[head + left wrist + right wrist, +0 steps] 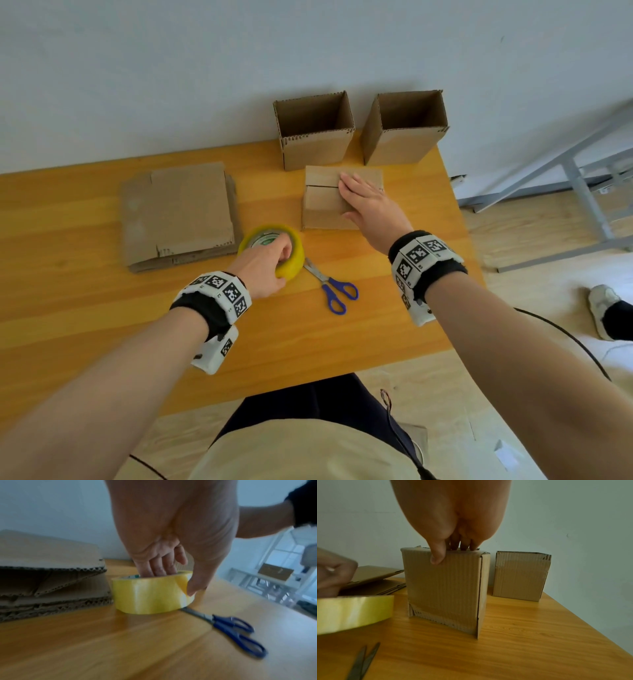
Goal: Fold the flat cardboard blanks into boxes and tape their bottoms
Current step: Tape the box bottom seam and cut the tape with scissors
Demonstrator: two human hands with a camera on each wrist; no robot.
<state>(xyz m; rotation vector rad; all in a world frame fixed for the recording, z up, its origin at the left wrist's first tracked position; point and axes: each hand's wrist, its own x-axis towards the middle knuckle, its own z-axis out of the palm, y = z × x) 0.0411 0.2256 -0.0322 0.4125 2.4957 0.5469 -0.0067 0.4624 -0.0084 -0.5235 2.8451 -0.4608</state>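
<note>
While left fingers (161, 566) grip tape roll (150, 595), right fingers (437, 557) flat on box (443, 588)

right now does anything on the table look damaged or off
Mostly tidy. The box under the right hand has a ragged lower edge, its outer paper peeled so the corrugation shows. The scissors lie with their blade tips tucked under the tape roll the left hand grips.

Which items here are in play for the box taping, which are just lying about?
In play: upturned brown cardboard box under right hand; yellow tape roll in left hand; blue-handled scissors; flat cardboard blank stack.

Lying about: two open finished boxes; grey metal frame.
</note>
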